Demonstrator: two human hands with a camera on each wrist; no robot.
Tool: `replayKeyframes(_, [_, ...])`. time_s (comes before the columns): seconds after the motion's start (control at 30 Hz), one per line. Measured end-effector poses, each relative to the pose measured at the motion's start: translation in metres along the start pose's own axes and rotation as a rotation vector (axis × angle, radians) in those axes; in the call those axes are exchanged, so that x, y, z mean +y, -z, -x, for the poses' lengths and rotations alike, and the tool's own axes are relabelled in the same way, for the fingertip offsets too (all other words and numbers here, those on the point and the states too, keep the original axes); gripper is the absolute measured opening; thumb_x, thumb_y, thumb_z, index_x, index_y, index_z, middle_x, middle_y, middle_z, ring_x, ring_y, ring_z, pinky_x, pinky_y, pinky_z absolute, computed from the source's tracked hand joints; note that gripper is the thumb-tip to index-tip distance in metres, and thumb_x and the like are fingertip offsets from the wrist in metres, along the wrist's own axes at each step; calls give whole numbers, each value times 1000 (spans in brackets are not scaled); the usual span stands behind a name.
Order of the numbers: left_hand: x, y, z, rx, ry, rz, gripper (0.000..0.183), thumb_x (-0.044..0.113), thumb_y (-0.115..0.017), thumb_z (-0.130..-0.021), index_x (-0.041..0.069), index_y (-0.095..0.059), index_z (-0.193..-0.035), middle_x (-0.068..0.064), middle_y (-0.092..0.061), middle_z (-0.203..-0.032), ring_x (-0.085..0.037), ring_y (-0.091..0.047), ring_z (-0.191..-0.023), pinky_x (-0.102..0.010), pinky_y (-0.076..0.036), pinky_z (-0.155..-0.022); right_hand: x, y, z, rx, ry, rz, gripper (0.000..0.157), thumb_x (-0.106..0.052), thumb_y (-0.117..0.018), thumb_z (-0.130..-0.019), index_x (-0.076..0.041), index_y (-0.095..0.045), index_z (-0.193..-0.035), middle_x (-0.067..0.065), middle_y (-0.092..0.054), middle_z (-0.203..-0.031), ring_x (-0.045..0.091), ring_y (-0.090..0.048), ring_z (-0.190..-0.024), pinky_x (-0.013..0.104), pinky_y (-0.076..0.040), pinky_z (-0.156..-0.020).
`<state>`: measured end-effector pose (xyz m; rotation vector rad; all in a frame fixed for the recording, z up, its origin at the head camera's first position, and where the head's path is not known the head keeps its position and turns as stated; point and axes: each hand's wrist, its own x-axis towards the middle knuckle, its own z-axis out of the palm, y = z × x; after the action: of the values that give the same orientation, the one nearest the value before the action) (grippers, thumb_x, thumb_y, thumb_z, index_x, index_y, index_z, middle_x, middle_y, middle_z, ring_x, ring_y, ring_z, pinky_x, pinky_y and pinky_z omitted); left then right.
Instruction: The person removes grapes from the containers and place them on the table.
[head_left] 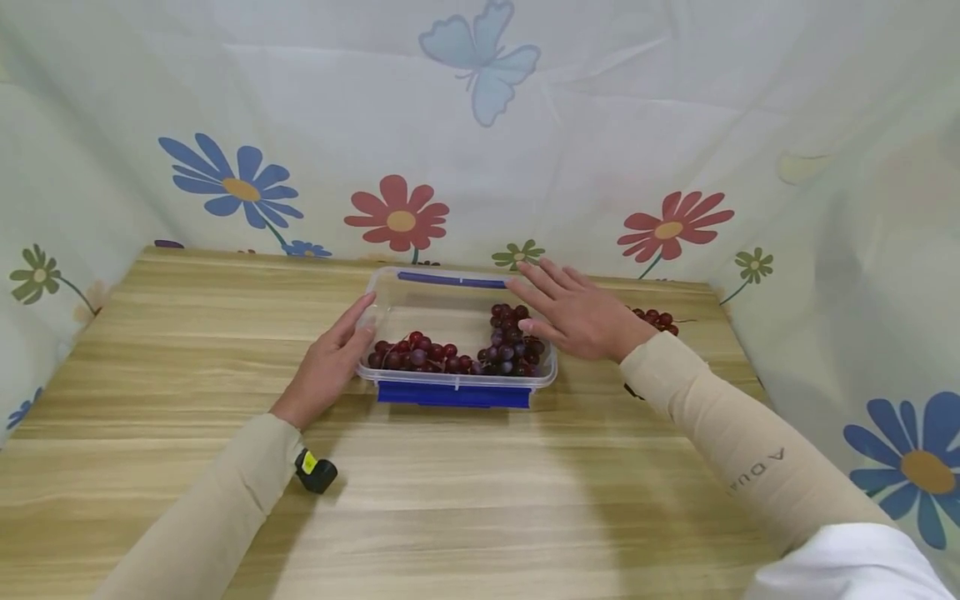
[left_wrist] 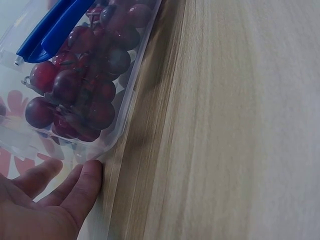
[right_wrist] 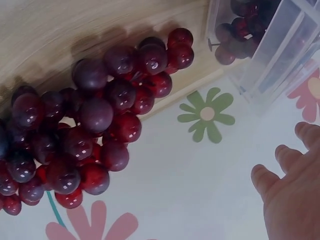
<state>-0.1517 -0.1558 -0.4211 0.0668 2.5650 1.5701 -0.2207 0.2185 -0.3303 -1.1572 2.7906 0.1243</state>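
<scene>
A clear plastic container (head_left: pixel 420 380) with blue latches stands in the middle of the table, its lid not seen. Two bunches of dark red grapes lie in it: one bunch (head_left: pixel 416 353) along the front left, another bunch (head_left: pixel 508 342) on the right side. My left hand (head_left: pixel 324 367) rests its extended fingers at the container's left wall. Over the right rim my right hand (head_left: pixel 581 314) is spread flat, palm down, holding nothing; whether it touches the rim cannot be told. Behind that hand lies a third bunch of grapes (right_wrist: pixel 95 115), partly hidden in the head view.
The wooden table (head_left: pixel 450 500) ends at a pale cloth backdrop (head_left: pixel 315 92) printed with flowers and a butterfly. Cloth also hangs at both sides. A small black device (head_left: pixel 317 473) sits on the left wrist.
</scene>
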Motion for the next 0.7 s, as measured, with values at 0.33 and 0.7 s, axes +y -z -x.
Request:
replayKeyframes(0.33, [0,-1,0,5,-5,6,60,62,-37,-108,48,-21,-164,-10,-29,-172,-39,-34,-156,-66,-28,-125,-16,4,-8,-14,31,27,68,-53,-33,-112,-24,-12,-169,8,-9,-178,33,-7,-165,53,-15,-134])
replayKeyframes(0.7, [1,-1,2,4,9,24,57,57,-38,-110,49,-21,-164,-12,-33,-171,-38,-38,-155,-66,-31,-124,-29,6,-20,-29,85,14,67,-53,-33,-112,-23,-13,-169,9,-6,-178,33,-6,-165,54,-14,-133])
